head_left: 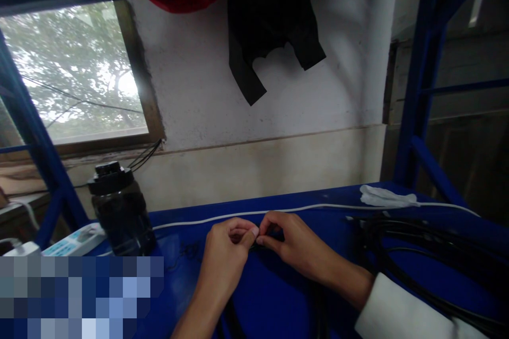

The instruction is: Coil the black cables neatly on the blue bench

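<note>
Above the blue tabletop (274,286), my left hand (229,249) and my right hand (294,243) meet fingertip to fingertip. Both hands are closed in a pinch. Whatever they grip is too small and too covered by the fingers to name. A bit of something dark shows just under the fingertips. Below the hands, black cable (233,320) runs down toward the near edge of the view. To the right of my right hand lies a coil of black cable (392,233). Thin dark wire pieces (186,254) lie left of my left hand.
A dark water bottle (119,214) stands at the left beside a white power strip (77,241). A white cord (238,215) crosses the back, with a crumpled plastic piece (385,196) on it. Blue posts (417,85) frame the table; a black bag-like item (270,21) hangs above.
</note>
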Tool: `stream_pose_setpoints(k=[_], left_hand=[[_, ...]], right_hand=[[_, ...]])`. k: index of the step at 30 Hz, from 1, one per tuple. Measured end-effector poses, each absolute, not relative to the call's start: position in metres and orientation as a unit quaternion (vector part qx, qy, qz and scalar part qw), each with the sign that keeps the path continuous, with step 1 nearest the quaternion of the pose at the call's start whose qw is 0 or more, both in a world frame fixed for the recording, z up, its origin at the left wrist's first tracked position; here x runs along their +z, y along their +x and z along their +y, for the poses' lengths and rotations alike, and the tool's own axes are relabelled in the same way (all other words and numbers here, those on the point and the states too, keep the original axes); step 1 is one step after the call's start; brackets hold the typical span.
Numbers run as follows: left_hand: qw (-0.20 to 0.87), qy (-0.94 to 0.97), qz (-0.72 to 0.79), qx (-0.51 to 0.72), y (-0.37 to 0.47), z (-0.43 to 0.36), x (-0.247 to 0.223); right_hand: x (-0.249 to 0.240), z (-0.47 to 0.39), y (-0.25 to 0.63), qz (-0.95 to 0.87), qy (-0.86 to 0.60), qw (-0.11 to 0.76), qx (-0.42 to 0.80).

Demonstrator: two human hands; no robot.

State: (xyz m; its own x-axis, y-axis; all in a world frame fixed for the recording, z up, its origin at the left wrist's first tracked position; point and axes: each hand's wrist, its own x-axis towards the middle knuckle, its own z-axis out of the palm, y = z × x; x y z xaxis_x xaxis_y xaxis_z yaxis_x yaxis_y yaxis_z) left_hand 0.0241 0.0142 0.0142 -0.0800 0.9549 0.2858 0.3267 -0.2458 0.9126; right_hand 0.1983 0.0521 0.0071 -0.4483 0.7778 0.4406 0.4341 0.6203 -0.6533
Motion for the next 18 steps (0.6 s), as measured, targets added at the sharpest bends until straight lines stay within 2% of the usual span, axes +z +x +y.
stream_pose_setpoints(k=[18], left_hand=[[0.307, 0.628, 0.514, 0.498, 0.0227, 0.0153, 0.0124]], right_hand=[[0.0031, 0.0514, 0.1980, -0.827, -0.400, 0.350, 0.182]])
